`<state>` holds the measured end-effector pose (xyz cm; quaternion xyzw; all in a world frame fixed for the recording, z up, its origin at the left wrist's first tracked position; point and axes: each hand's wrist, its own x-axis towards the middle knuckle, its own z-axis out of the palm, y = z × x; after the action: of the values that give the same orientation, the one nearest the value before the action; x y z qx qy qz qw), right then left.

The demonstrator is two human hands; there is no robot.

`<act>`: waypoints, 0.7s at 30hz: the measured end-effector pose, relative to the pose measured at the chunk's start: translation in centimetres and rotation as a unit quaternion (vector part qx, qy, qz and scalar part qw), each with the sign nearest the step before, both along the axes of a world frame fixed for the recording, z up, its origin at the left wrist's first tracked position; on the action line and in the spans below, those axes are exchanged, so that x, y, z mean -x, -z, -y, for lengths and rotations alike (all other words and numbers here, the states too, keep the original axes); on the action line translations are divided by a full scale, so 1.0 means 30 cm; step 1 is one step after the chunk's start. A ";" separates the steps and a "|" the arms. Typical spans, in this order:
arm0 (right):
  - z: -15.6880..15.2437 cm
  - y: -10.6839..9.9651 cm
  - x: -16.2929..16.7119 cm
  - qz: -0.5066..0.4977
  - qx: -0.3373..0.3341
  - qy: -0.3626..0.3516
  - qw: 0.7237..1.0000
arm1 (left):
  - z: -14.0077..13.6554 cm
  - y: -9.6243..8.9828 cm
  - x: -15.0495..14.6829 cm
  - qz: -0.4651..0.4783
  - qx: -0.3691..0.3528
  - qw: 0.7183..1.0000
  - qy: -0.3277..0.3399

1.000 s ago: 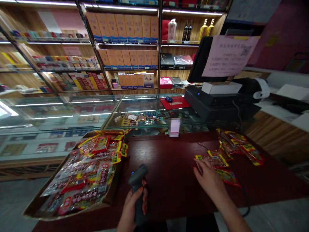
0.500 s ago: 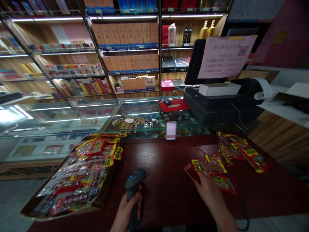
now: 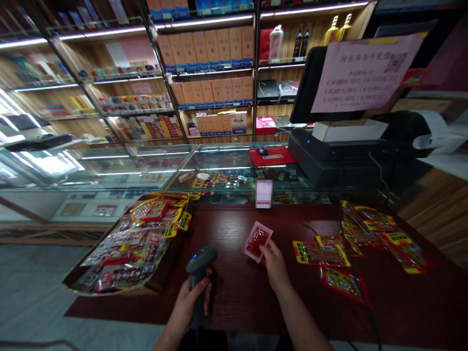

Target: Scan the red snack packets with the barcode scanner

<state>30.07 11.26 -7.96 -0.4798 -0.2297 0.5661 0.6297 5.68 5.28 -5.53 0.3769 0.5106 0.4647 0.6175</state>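
Flanking scanner (image 3: 202, 259), box (image 3: 158, 282) left, cable (image 3: 373, 325) over packets (image 3: 321, 253)

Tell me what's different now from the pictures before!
The right hand moved left, away from the snack packets on the right, and now holds a small red packet over the table. The left hand still grips the scanner; the box of packets stays on the left.

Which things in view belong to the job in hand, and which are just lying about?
In use, or seemingly part of it:
- left hand gripping the scanner
- right hand holding a red packet
- loose packets at right
- box of packets at left

Seemingly just about:
- mouse on red mat
- white box
- shelved cartons
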 end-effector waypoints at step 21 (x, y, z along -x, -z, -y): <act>0.067 0.090 0.014 -0.027 -0.028 0.008 0.999 | 0.045 0.015 -0.005 0.011 -0.030 0.999 -0.043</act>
<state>29.64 9.25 -10.65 -0.4486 -0.2247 0.5667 0.6535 5.83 3.93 -5.97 0.3674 0.5053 0.5098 0.5913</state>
